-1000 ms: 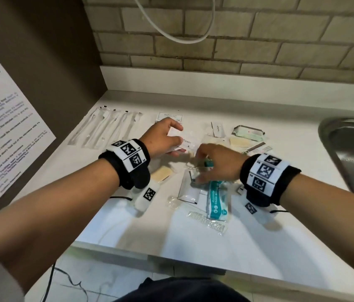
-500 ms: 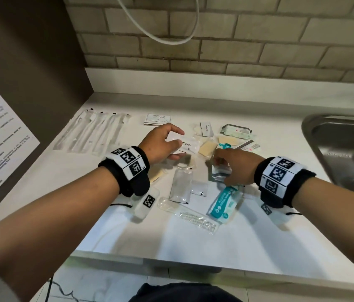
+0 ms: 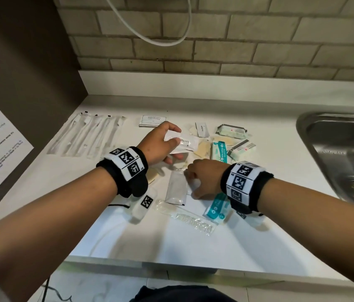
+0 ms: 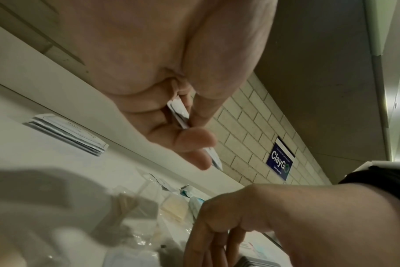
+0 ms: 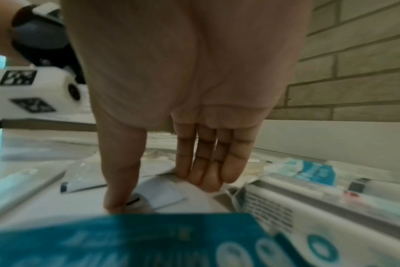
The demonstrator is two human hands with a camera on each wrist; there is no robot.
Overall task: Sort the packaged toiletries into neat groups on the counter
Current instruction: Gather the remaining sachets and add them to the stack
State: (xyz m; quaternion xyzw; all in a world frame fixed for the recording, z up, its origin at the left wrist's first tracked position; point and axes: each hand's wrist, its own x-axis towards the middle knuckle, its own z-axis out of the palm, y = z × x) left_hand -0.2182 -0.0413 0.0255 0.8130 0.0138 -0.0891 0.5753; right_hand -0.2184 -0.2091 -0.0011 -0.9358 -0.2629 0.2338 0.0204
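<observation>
From the head camera, the white counter holds a loose pile of small packets. The left hand is just in front of the flat white shampoo packets, and it pinches a thin white toothpaste packet between thumb and fingers. The hand covers part of the printed word. Left of the shampoo packets lies a row of long clear plastic sleeves; what is inside is hard to make out. The right hand is nearer than the shampoo packets, fingers down on a small white sachet, beside a clear shiny pouch. Its fingertips are hidden. A teal and white packet is partly under the right wrist. The steel sink, far right of the shampoo packets, is cut off at the edge.

From the left wrist camera, the thumb and fingers squeeze the thin white packet edge-on. The shampoo packets sit to the left. The near pile is blurry.

From the right wrist camera, the fingers are straight and close together, tips touching soft crinkly wrappers. The thumb presses down on the white sachet. The blurry teal packet fills the bottom.
</observation>
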